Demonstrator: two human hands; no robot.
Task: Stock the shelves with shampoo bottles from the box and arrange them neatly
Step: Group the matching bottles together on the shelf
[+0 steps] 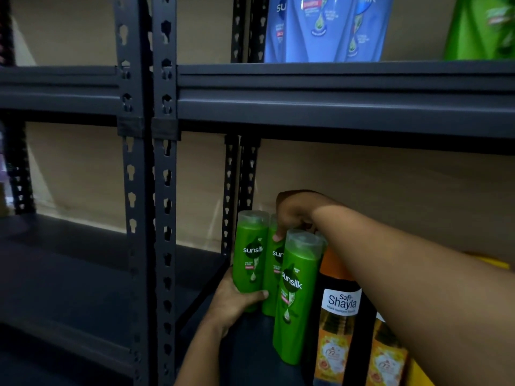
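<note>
Seen from the head camera, a person's two bare hands work among green Sunsilk shampoo bottles at the left end of a dark metal shelf. The left hand reaches up from below and wraps the lower body of the leftmost green bottle, thumb curled across its front and fingers hidden behind it; the bottle stands upright near the slotted back upright. The right hand, its forearm crossing in from the right, comes down over the top of the middle green bottle, fingers bent around the cap and one fingertip pressed on the bottle's shoulder; the cap itself is hidden beneath the hand. A third green bottle stands in front of these, nearest the camera, touched by neither hand and leaning slightly. Just to its right stand black-and-orange Safi Shayla bottles, partly covered by the right forearm. On the shelf above, blue Sunsilk bottles stand in a group with a blurred green bottle to their right. The neighbouring shelving bay lies to the left, in dim light.
</note>
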